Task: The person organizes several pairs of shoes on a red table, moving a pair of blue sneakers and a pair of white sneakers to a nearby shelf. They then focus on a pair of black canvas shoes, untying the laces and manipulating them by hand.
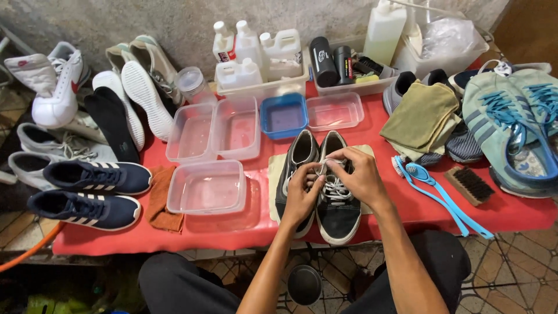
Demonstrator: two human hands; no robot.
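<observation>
At the centre of the frame, we pinch the white lace (332, 187) of the right-hand black shoe (337, 200) with our left hand (301, 197) and right hand (359, 174), on the red table (407, 203).

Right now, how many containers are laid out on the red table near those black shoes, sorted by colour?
Clear empty tubs: 4, at and
Blue tub: 1
Total: 5
Both hands, left hand and right hand, are on the white laces of the black shoes.
</observation>
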